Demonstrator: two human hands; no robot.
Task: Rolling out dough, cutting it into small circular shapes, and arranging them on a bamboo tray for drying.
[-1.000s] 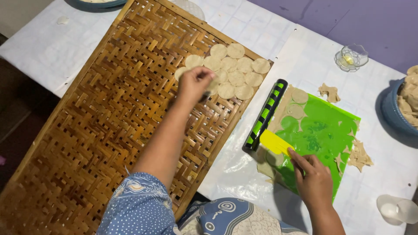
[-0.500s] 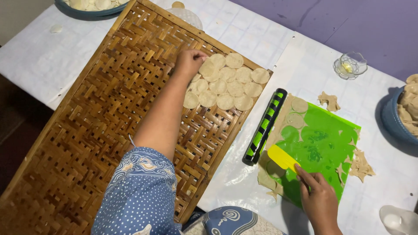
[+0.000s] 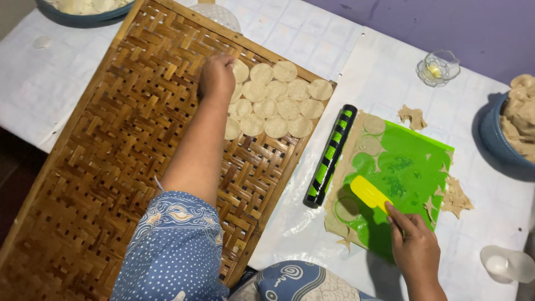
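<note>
My left hand (image 3: pixel 216 75) reaches across a large woven bamboo tray (image 3: pixel 100 167), fingers closed at the left end of a cluster of several round dough discs (image 3: pixel 273 100) laid on the tray's far right corner. My right hand (image 3: pixel 415 248) holds a yellow scraper (image 3: pixel 370 193) against a green mat (image 3: pixel 404 173), where rolled dough with round cut-outs lies along the left edge (image 3: pixel 362 142). A black and green rolling pin (image 3: pixel 330 156) rests between tray and mat.
Dough scraps (image 3: pixel 456 196) lie beside the mat. A blue bowl of dough (image 3: pixel 510 134) stands at the right edge, a small glass dish (image 3: pixel 438 67) at the back, a white cup (image 3: pixel 507 263) at front right, another blue bowl (image 3: pixel 83 8) at the back left.
My left hand has moved up and left along the discs, to the far left end of the cluster. My right hand has slid the yellow scraper a little across the mat.
</note>
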